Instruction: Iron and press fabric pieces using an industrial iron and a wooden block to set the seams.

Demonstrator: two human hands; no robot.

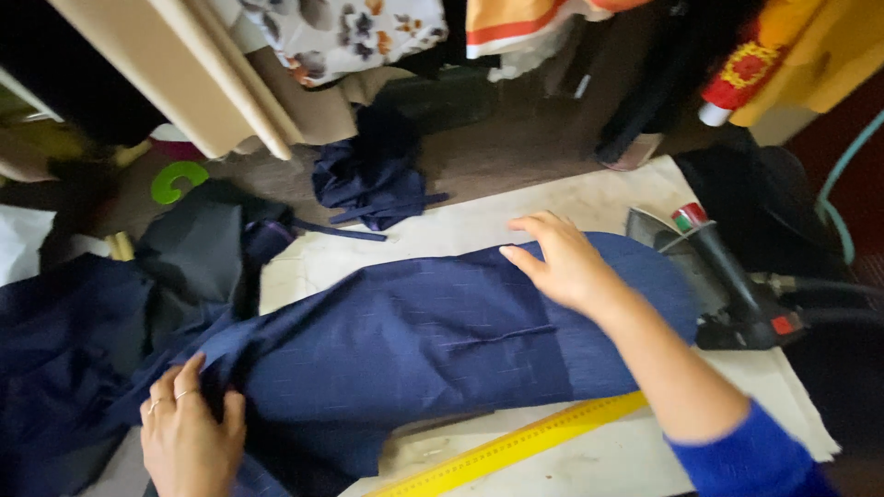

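Navy fabric [414, 340] lies across our white pressing board [571, 202]: our right hand [562, 262] presses it with flat, spread fingers; our left hand [189, 433] pinches its near fold. Iron [727, 276] crowds the right edge, yellow ruler [516, 446] the front.

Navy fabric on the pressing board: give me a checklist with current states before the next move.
1. Navy fabric lies spread on the white board: ok.
2. Right hand rests flat on the fabric: ok.
3. Left hand grips the bunched edge: ok.
4. Iron parked apart from both hands: ok.
5. Iron hot or off: cannot tell.
6. Yellow ruler clear of the fabric: not ok, one end lies under it.
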